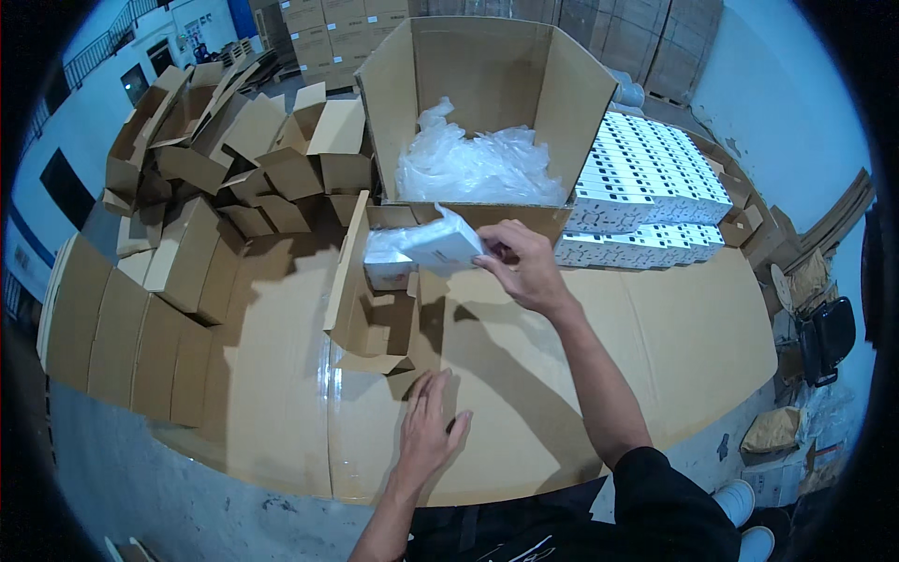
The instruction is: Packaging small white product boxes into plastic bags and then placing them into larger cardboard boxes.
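My right hand (526,262) pinches the right end of a white box (448,242) that has a bit of clear plastic film at its top. It holds the box tilted over the far end of an open brown carton (350,298). Inside that end sits another white package (386,260), partly covered by the held box, while the carton's near part shows bare cardboard. My left hand (431,433) is open, fingers stretched out, just in front of the carton's near flap (405,382). Whether its fingertips touch the flap, I cannot tell.
Behind the carton stands a large open box (478,70) holding crumpled clear plastic bags (482,159). Stacked white boxes (646,178) are at the far right. Closed cartons (140,342) line the left, with several opened cartons (281,150) piled behind. Cardboard (281,403) covers the table.
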{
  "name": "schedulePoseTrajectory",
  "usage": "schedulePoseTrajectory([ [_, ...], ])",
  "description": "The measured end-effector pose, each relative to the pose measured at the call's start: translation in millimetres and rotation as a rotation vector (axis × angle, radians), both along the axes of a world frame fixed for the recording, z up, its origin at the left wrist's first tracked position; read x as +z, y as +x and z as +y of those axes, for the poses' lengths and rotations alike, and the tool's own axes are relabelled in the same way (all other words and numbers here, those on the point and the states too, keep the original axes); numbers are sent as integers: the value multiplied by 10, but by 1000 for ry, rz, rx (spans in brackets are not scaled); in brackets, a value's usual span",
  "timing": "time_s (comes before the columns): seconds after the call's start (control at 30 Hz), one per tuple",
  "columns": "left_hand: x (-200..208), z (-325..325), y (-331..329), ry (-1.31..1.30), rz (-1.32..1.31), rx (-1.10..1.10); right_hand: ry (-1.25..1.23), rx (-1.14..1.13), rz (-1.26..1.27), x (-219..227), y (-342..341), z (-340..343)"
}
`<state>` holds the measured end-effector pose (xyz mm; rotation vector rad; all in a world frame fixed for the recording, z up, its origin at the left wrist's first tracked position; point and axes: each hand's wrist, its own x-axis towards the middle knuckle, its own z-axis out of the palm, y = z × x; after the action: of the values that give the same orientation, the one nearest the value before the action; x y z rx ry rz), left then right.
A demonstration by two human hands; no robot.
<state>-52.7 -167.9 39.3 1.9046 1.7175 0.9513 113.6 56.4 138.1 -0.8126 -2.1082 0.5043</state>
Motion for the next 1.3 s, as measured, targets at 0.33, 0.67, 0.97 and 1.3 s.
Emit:
schedulePoseTrajectory([
  [0.33, 43, -267, -107, 27, -68, 35, -208, 82, 52, -144, -606, 220],
  [0.67, 29, -244, -138, 46, -89, 15, 198, 171, -361, 38, -907, 265],
  [0.97, -28, -237, -155, 52, -98, -4, 296, 42, -563, -350, -1198, 162],
  [1.3, -25, -118, -39, 31, -11, -70, 281, -53, -399, -592, -1157, 160],
])
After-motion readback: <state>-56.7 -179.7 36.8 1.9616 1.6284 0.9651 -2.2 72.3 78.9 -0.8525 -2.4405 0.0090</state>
